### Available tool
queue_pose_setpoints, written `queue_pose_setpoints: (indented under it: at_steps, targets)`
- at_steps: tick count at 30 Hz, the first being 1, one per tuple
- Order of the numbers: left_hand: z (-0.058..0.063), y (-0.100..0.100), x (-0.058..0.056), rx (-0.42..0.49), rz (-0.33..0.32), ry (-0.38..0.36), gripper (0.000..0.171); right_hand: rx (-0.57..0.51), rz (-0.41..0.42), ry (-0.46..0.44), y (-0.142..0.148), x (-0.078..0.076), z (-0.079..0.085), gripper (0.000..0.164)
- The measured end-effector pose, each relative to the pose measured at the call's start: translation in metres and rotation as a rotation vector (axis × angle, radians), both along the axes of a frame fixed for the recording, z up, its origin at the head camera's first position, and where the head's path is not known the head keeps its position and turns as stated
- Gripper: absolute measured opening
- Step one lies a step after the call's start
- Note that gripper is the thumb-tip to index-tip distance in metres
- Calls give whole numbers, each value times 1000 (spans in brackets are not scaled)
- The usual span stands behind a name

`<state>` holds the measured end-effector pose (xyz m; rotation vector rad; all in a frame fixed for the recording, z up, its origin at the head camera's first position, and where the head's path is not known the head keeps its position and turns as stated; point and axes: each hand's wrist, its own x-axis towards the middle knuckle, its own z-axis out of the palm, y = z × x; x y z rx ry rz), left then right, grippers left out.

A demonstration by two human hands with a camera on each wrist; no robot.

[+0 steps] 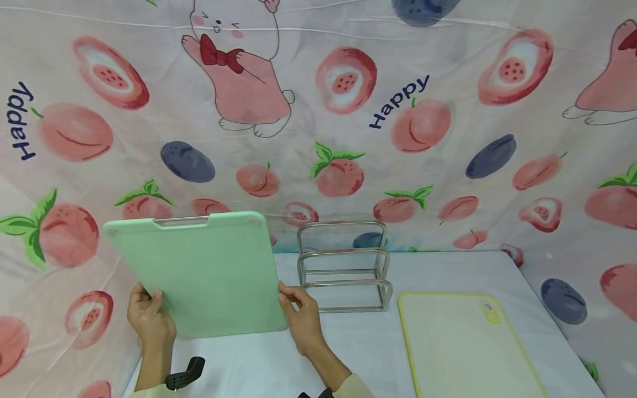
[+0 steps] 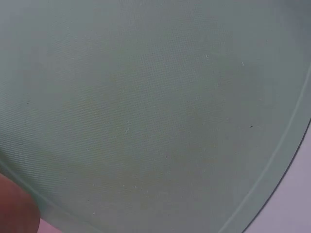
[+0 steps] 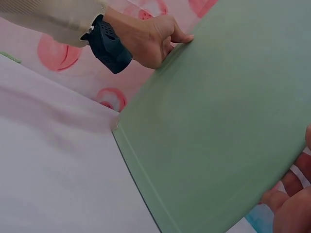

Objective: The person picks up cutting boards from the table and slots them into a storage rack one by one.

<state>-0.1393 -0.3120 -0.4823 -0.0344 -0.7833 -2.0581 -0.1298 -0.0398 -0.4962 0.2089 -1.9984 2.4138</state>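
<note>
A light green cutting board (image 1: pixel 219 276) with a handle slot along its top edge is held up, tilted, over the left part of the table. My left hand (image 1: pixel 151 318) grips its left edge, thumb on the near face. On the opposite edge my right hand (image 1: pixel 302 319) pinches the board between thumb and fingers. The green surface (image 2: pixel 155 116) fills most of the left wrist view. Both hands show at the board's edges in the right wrist view, the left hand (image 3: pixel 153 41) at the top and the right hand (image 3: pixel 291 199) at the lower right.
Just right of the green board stands a metal wire rack (image 1: pixel 343 283) with several upright loops. A pale cutting board with a yellow rim (image 1: pixel 405 331) lies flat at the right. A fruit-patterned cloth (image 1: pixel 308 132) hangs behind and beside the white table (image 1: pixel 239 367).
</note>
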Motion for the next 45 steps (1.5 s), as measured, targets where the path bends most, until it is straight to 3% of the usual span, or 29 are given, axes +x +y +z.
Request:
queue_pose_setpoints:
  at_steps: [8, 12, 15, 22, 28, 32, 38, 41, 45]
  targets:
    - [0, -3, 3, -7, -49, 27, 24, -28, -31, 27, 0, 11, 24, 20]
    - [1, -4, 4, -7, -68, 50, 24, -42, -39, 36, -2, 12, 27, 19]
    - [2, -5, 4, -4, -79, 65, 24, -53, -37, 27, -4, 10, 26, 17]
    - [0, -6, 8, 13, -79, 84, 17, -37, -39, 27, -11, -1, 3, 17]
    - [0, -8, 11, 3, -111, 101, 18, 55, -63, 92, -10, -8, 4, 12]
    - [3, -14, 17, -105, -57, -43, 19, 201, -82, 158, -8, -15, 14, 6]
    - [9, -27, 35, -403, 110, -499, 23, 367, -57, 305, -5, -19, 23, 10]
    - [9, -32, 40, -627, 175, -701, 24, 433, -89, 387, -5, -19, 25, 13]
    - [6, -37, 44, -885, 246, -853, 27, 478, -160, 481, -7, -17, 29, 18]
